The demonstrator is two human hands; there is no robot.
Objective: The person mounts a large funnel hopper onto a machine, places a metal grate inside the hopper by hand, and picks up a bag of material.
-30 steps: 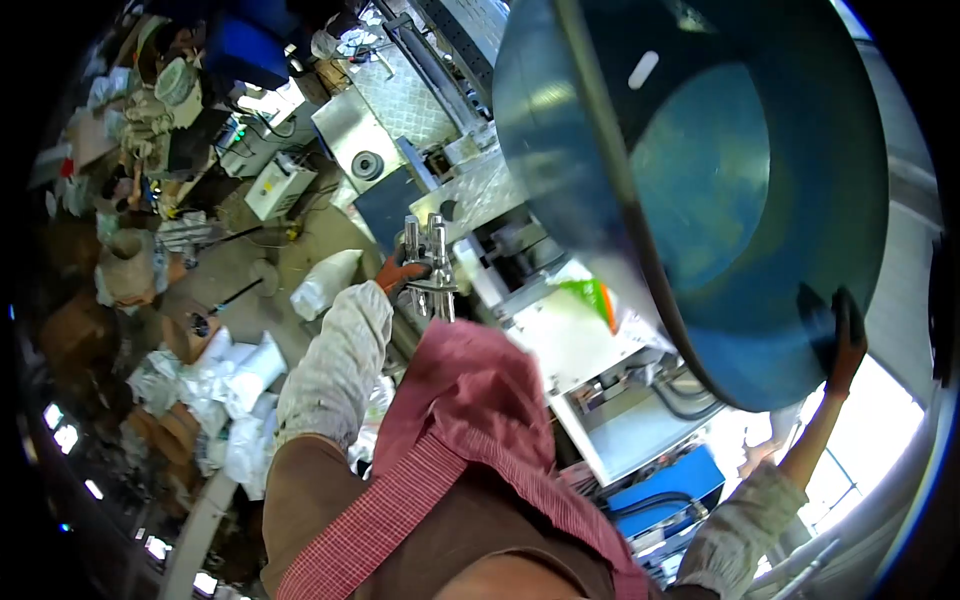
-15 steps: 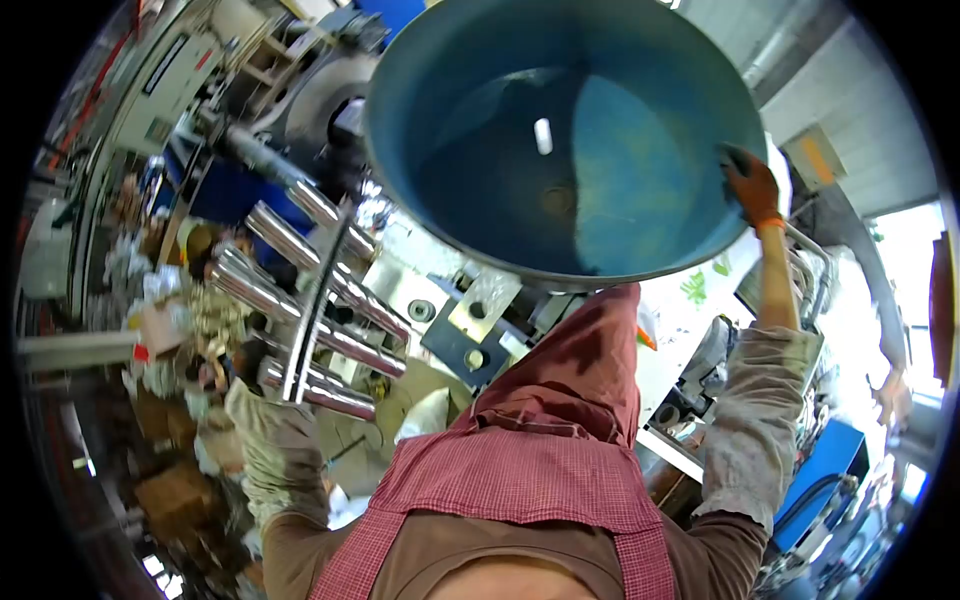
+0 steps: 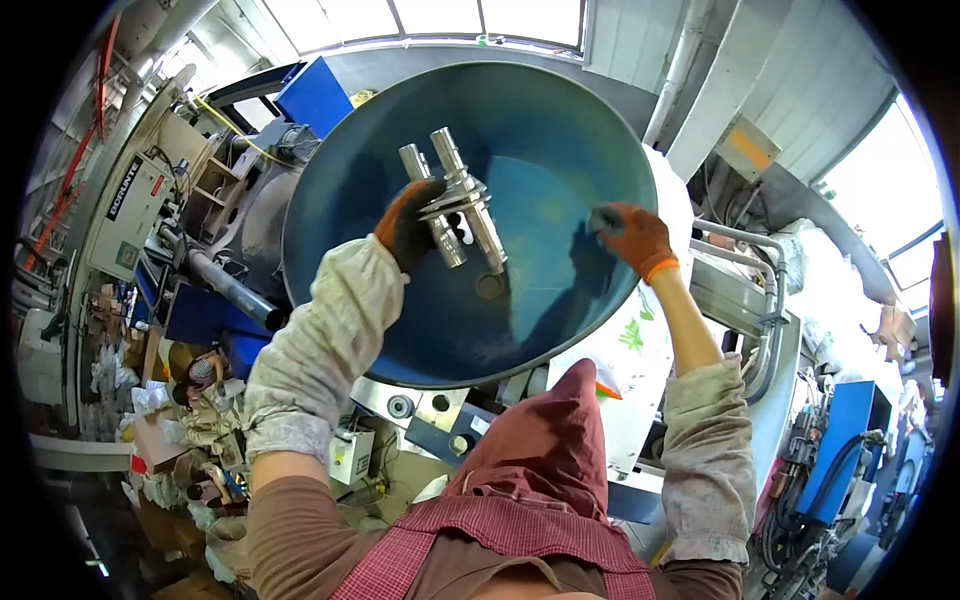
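My left hand (image 3: 405, 225), in an orange and dark glove, is closed around a shiny metal part with tubes and a flange (image 3: 465, 195). Its tubes run through a flat plate at mid-length, and the part is tilted over the large blue-green bowl (image 3: 380, 370). Part of the grip is hidden behind the metal. At the bowl's right side hovers my right hand (image 3: 635, 238), gloved alike, its fingers loosely bent and apart from the metal part. Nothing shows in that hand. A round mark or hole (image 3: 490, 287) lies on the bowl's bottom.
Below the bowl are metal blocks with round holes (image 3: 440, 405). A grey control cabinet (image 3: 125, 210) and a metal pipe (image 3: 235, 290) stand at left. Bent pipe rails (image 3: 770, 300) and a blue machine box (image 3: 845, 450) are at right. Boxes and bags clutter the lower left.
My left hand has brought the metal part from the left side to over the bowl. My right hand has moved left and down in view. The view has tilted up, showing windows.
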